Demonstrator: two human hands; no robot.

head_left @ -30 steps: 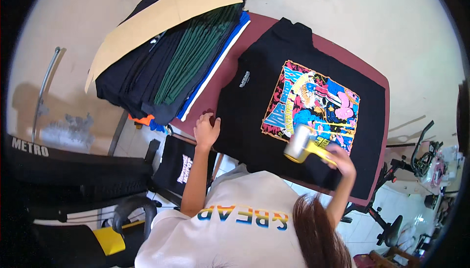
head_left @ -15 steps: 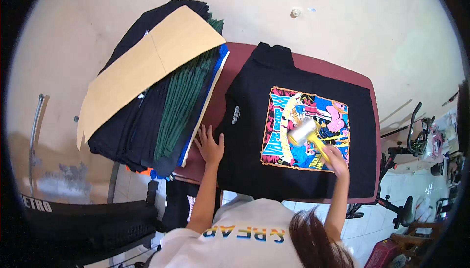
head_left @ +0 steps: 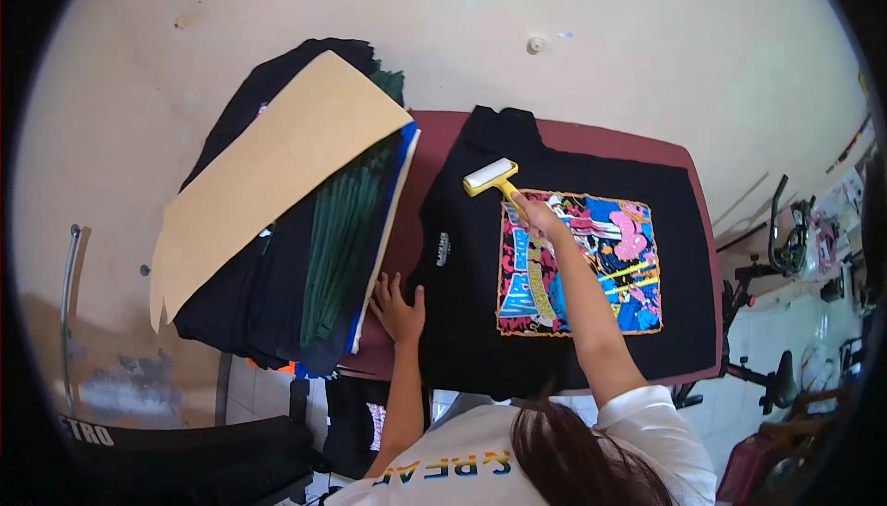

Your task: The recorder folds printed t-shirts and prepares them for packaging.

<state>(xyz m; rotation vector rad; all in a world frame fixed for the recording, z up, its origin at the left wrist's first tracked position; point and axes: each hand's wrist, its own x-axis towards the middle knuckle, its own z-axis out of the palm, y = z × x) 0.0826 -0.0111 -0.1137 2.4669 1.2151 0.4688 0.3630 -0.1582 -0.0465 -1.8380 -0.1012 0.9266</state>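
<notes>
A black T-shirt (head_left: pixel 582 367) lies flat on the maroon table (head_left: pixel 637 140), its collar side toward the left and a colourful square print (head_left: pixel 628 256) facing up. My right hand (head_left: pixel 539 217) is closed around the yellow handle of a lint roller (head_left: pixel 488 175). The roller's white head is over the shirt's far left part, near the sleeve, beyond the print; whether it touches the cloth I cannot tell. With fingers spread, my left hand (head_left: pixel 400 310) rests at the shirt's left edge by the collar, holding nothing.
Left of the shirt stands a tall stack of folded dark and green clothes (head_left: pixel 346 238), with a tan cardboard sheet (head_left: pixel 286 155) slanted on top. A black padded bench-like object (head_left: pixel 203 460) is at the lower left. An exercise bike (head_left: pixel 776 377) stands beyond the table's right end.
My right hand has carried the lint roller from the print to the shirt's far left part, with the forearm now reaching across the print. My left hand stays by the collar. The view has shifted slightly.
</notes>
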